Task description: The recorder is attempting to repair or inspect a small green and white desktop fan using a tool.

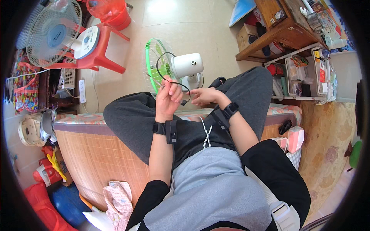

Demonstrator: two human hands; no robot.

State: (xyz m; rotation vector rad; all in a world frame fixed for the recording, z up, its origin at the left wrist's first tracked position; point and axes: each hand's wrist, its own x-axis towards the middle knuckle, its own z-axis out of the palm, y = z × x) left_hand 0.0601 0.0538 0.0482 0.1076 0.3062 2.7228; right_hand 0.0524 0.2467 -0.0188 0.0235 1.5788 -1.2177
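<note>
In front of my lap stands a small fan with a green-rimmed cage (148, 57) and a white motor housing (187, 64), its back turned toward me. A black cable (158, 66) loops out beside the housing and curves down past my hands. My left hand (169, 97) is closed, with the cable at its pinched fingertips. A thin, slender shaft also shows by those fingers; I cannot make out what it is. My right hand (207, 96) has its fingers stretched toward the cable's hanging end, close to a small black plug-like piece (183, 102). Whether it touches the cable is unclear.
A larger white fan (57, 35) rests on a red plastic stool (101, 50) at the far left, near a red bucket (117, 19). A white power strip (82, 91) lies below it. Wooden furniture (266, 32) and a white rack (300, 77) stand at right. I sit on a mat-covered bed (96, 154).
</note>
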